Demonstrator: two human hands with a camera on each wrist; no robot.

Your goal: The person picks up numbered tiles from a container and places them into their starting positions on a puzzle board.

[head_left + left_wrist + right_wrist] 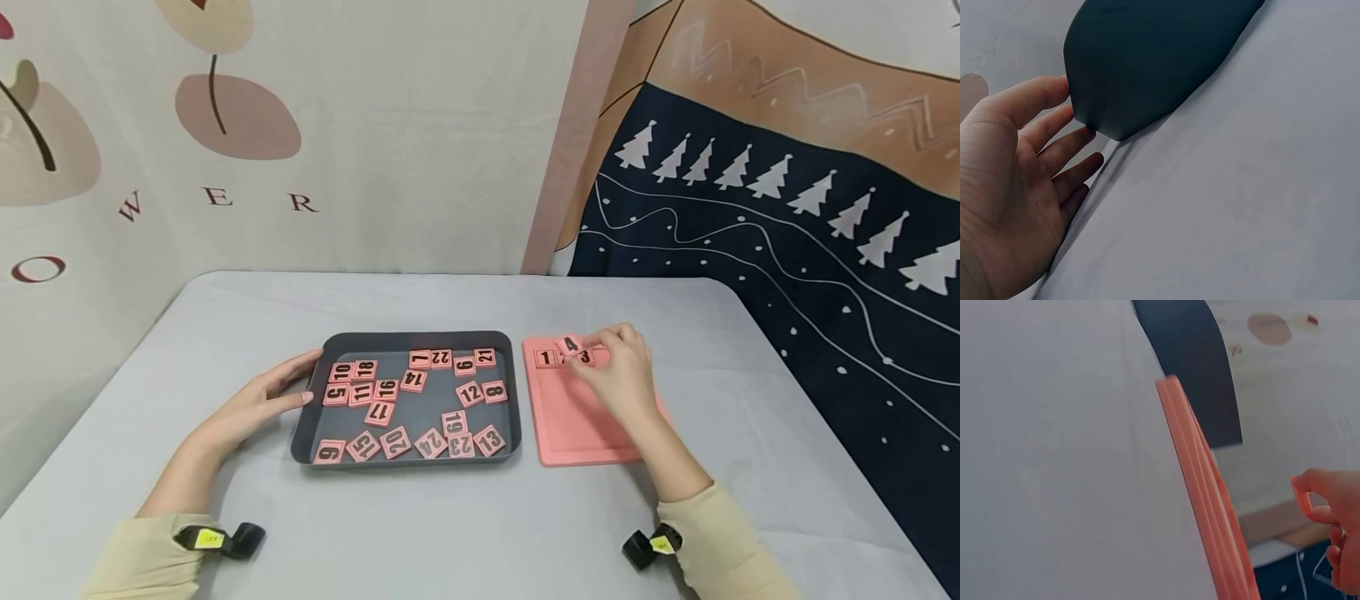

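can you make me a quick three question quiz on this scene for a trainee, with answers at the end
1. Fill in the blank: in the head view, the pink board lies to the ____ of the dark gray tray.
2. Multiple choice: which number is on the tile that the right hand pinches? a) 9 b) 13 c) 4
3. True or false: the left hand rests on the pink board.

Key:
1. right
2. c
3. false; the left hand touches the edge of the dark gray tray
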